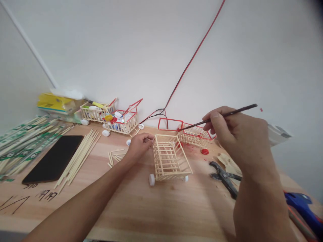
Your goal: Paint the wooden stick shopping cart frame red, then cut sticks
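Observation:
An unpainted wooden-stick cart (169,158) with white wheels stands in the middle of the wooden table (156,208). My left hand (139,145) pinches its far left top corner. My right hand (234,132) is closed on a thin dark paintbrush (228,115); the tip reaches a second stick cart (195,136) with red-painted rails behind the first. A red cap (205,151) with paint lies beside that cart, with red spots on the wood.
Two finished red-trimmed carts (111,117) filled with small items stand at the back left. A black phone (54,161), loose bamboo sticks (79,156) and wrapped chopsticks (22,141) lie left. Pliers (223,176) and a blue tool (302,205) lie right. A red-black wire (186,67) runs up the wall.

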